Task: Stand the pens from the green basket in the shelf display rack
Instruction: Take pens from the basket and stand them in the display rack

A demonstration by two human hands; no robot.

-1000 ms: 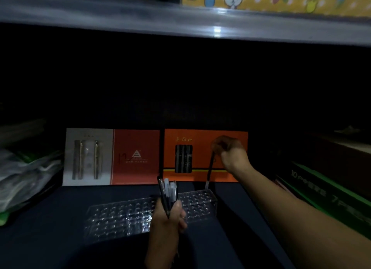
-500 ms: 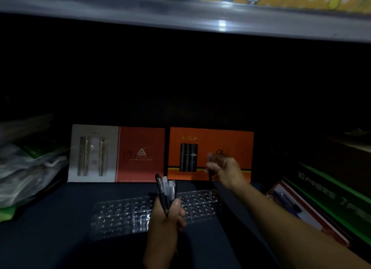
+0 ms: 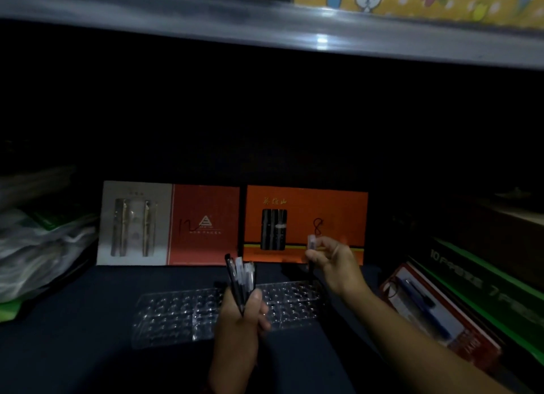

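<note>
My left hand (image 3: 240,320) gripped a bundle of pens (image 3: 242,276) by the clear rack (image 3: 176,314); my right hand (image 3: 335,264) pinched one pen (image 3: 311,242) upright.

Left hand (image 3: 240,314) grips pen bundle (image 3: 241,279) — right hand (image 3: 335,264) pinches pen (image 3: 311,246) above rack (image 3: 182,314).

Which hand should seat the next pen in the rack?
Right: the right hand pinches one pen over the right end of the clear rack; the left hand grips the pen bundle.
</note>
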